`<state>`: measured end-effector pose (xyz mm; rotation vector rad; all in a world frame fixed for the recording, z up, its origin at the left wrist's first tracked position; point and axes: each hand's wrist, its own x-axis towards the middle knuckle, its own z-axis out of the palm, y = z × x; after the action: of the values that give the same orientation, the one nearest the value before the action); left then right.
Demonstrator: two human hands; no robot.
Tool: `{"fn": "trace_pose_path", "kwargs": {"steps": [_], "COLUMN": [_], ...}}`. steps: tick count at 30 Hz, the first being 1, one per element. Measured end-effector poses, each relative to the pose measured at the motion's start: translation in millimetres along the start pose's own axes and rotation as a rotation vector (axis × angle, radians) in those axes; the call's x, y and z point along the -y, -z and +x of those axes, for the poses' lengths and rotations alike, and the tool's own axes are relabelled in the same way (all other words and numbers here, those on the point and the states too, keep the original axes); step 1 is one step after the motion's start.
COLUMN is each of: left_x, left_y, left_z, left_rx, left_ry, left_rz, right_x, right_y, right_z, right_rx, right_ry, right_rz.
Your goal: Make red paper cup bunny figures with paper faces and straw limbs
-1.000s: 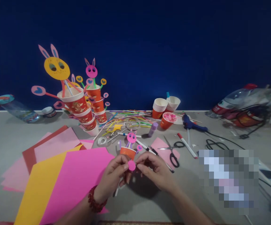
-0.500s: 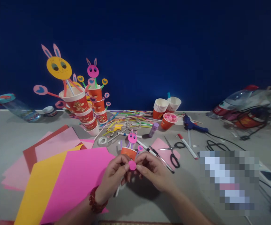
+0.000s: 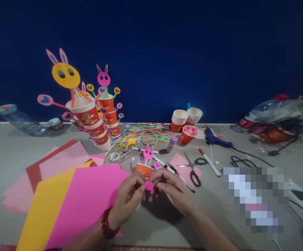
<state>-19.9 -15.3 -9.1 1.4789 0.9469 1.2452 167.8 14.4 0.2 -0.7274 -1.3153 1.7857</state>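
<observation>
Between my two hands is a small pink paper disc (image 3: 148, 185). The fingertips of my left hand (image 3: 132, 193) pinch its left edge. My right hand (image 3: 172, 190) has its fingers curled at the disc's right side, thumb slightly back from it; whether they grip anything there is unclear. Just beyond the fingers stands a small orange paper cup (image 3: 144, 169) carrying a pink rabbit head (image 3: 148, 152) on purple strips. A pink round piece (image 3: 157, 165) sticks out at the cup's right.
Coloured paper sheets (image 3: 88, 198) lie at the left, below stacked rabbit cups (image 3: 88, 118). Black scissors (image 3: 193, 170), pens and a purple glue stick (image 3: 171, 144) lie beyond my hands. A blue glue gun (image 3: 215, 138) is at the right, near a cup of pink pieces (image 3: 189, 135).
The disc has shifted slightly right and down. My right thumb has drawn back a little from its edge, and the white stick below my left hand no longer shows.
</observation>
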Motion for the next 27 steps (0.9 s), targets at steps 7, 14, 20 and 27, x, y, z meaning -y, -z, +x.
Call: {"fn": "trace_pose_path", "kwargs": {"steps": [7, 14, 20, 27], "left_x": [2.2, 0.5, -0.3, -1.0], "left_y": [0.3, -2.1, -1.7, -2.0], "left_z": [0.3, 0.8, 1.5, 0.7], "left_rx": [-0.016, 0.001, -0.005, 0.02], "left_ry": [0.067, 0.12, 0.138, 0.133], "left_rz": [-0.09, -0.091, -0.098, -0.13], "right_x": [4.5, 4.3, 3.5, 3.0], "right_y": [-3.6, -6.2, -2.6, -3.4], "right_z": [2.5, 1.0, 1.6, 2.5], "right_rx": [-0.029, -0.073, -0.105, -0.091], "right_ry": [-0.027, -0.011, 0.009, 0.007], "right_rz": [-0.087, -0.143, -0.161, -0.236]}}
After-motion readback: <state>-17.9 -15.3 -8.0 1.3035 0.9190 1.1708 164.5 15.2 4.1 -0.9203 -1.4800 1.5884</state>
